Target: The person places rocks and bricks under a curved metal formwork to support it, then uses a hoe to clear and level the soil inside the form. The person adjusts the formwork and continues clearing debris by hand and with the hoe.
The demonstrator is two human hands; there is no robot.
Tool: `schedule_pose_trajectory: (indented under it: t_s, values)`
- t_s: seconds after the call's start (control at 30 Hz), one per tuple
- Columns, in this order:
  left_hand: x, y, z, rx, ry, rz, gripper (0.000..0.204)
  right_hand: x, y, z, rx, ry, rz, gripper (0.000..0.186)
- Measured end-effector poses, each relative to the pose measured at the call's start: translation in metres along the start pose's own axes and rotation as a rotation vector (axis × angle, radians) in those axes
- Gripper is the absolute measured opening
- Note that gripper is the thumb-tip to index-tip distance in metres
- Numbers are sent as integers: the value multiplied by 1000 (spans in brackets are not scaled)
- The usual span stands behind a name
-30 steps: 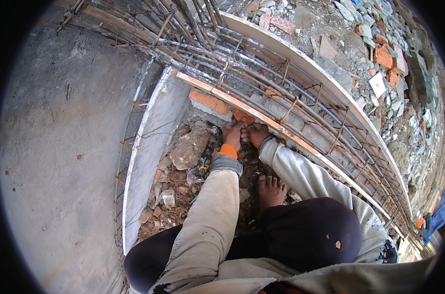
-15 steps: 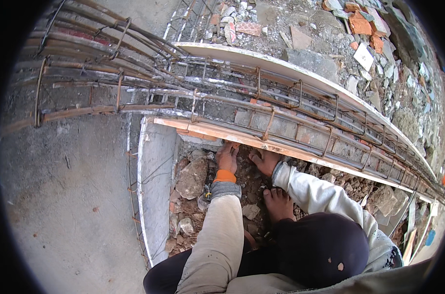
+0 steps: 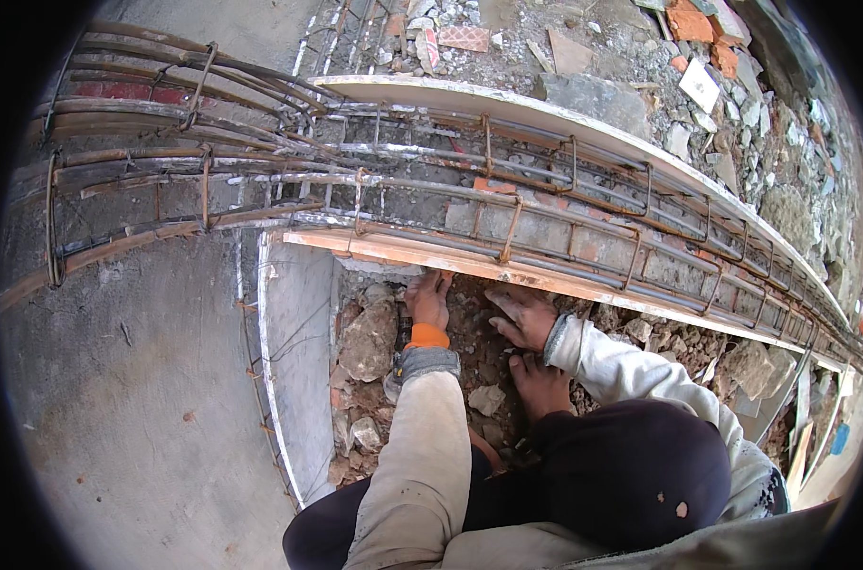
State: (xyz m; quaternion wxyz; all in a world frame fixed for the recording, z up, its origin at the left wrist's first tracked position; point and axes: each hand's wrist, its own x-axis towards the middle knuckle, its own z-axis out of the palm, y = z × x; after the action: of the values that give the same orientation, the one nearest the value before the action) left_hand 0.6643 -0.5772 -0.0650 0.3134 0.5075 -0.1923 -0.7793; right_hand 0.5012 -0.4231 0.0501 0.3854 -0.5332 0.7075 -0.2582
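My left hand (image 3: 428, 300), with an orange cuff at the wrist, reaches up to the lower edge of the near wooden board (image 3: 403, 249). Its fingertips are partly hidden there, and whether they grip anything does not show. To its right my right hand (image 3: 528, 319) is open over the dirt just below the same board, its thumb and fingers apart and nothing in them. My bare foot (image 3: 540, 385) stands on the soil right below that hand. Beyond the board runs a long cage of steel reinforcing bars (image 3: 507, 228) tied with square stirrups.
A second board (image 3: 469, 92) lines the cage's far side. On the left, a grey panel (image 3: 298, 332) edges the pit, beside a concrete floor (image 3: 156, 380). Rocks (image 3: 369, 342) lie left of my left hand. Rubble with broken bricks (image 3: 692, 24) covers the far ground.
My right hand has drawn slightly back from the board, and its fingers have spread. My left hand stays at the board's edge. The whole view has shifted a little.
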Motion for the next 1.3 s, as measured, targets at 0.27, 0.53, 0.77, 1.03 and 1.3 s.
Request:
schedule_pose_trajectory:
  t_s: [0.27, 0.53, 0.77, 1.03, 1.3]
  values:
    - [3, -3, 8, 50, 48, 45, 9, -13, -31, -42, 18, 156, -176, 38]
    - [-2, 9, 10, 4, 139, 32, 13, -6, -83, -128, -269, 483, -413, 48]
    - [-1, 4, 12, -61, 215, -50, 22, 12, -47, -107, -576, 275, -262, 65]
    - [8, -3, 9, -315, 178, 44, 29, 9, -53, -113, -156, 325, -43, 91]
    - [7, 15, 5, -76, 28, -170, 34, -12, -39, -119, -326, 364, -203, 36]
